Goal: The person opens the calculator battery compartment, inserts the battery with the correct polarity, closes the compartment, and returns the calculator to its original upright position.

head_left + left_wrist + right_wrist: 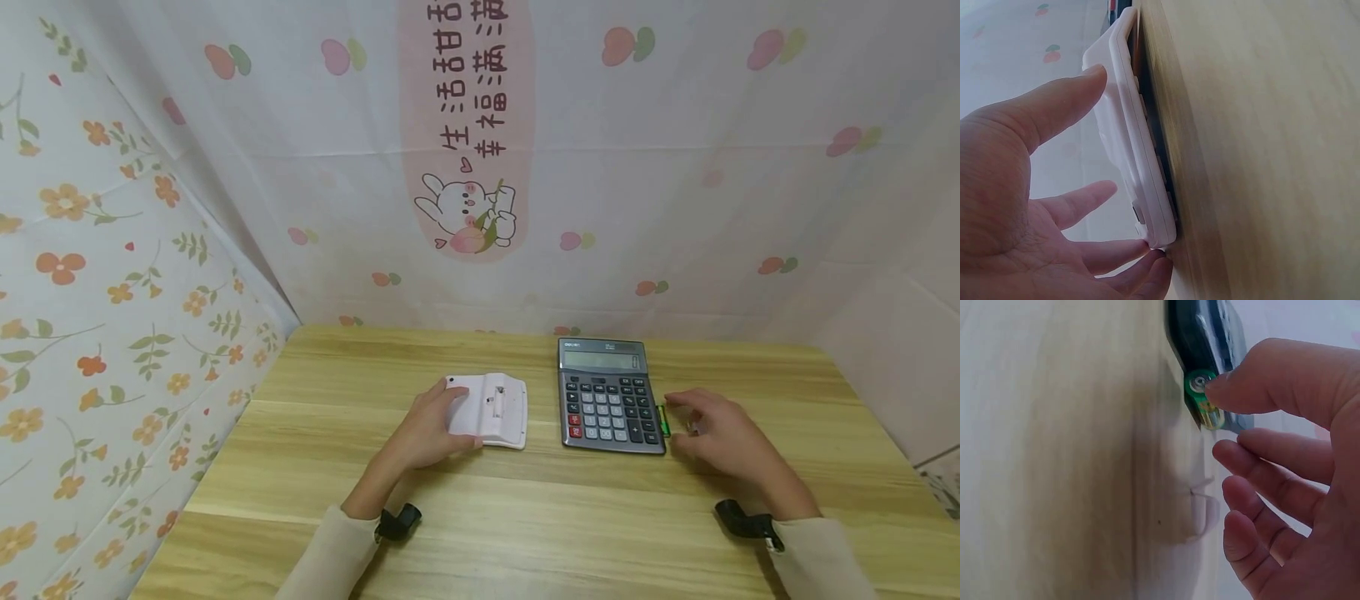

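Note:
A white calculator (487, 408) lies face down on the table, the small battery slot in its back uncovered. My left hand (431, 425) holds it across its left part, thumb by the near edge and other fingers at the left side. In the left wrist view, the thumb lies against the back and fingertips meet the corner. A grey calculator (609, 396) lies face up to its right. Along its right edge rests a green battery (663, 421) with a gold part. The thumb of my right hand (716, 429) overlaps the battery, its other fingers spread loosely beside it.
The light wooden table (495, 517) ends at a patterned cloth (675, 192) at the back. Another flowered cloth (112, 317) hangs along the left side. Each wrist wears a black camera mount, one left (397, 523) and one right (744, 521).

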Demonstrator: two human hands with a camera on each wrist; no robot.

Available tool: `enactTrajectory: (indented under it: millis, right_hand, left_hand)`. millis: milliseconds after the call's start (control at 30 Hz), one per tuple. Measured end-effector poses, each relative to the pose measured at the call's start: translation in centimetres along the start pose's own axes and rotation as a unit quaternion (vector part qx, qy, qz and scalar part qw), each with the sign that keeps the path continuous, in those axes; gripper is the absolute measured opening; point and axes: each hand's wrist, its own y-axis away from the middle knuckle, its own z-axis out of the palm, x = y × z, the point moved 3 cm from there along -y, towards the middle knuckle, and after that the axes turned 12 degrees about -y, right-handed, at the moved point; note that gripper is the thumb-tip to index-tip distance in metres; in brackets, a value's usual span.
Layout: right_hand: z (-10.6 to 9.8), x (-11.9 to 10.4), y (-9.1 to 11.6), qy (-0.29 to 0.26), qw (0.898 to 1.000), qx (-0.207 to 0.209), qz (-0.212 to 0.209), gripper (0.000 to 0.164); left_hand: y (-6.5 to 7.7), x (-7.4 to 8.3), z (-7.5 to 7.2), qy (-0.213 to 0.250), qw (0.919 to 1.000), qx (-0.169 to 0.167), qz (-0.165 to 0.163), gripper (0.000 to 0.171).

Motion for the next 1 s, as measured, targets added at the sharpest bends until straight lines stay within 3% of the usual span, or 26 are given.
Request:
enactTrajectory:
  millis: [733,1000]
  right_hand:
    - [1.3,-0.4,-0.4,0.04,0.999,-0.009,-0.023,0.065]
    - [1.5,-0.8,-0.5,0.041,0.999,-0.013,-0.008,0.063]
  left_hand:
    - [-0.1,0.0,0.1,0.001,1.0,-0.004,-0.007,0.084]
    - [0.0,0.0,0.2,-0.002,1.0,-0.001,-0.005,0.084]
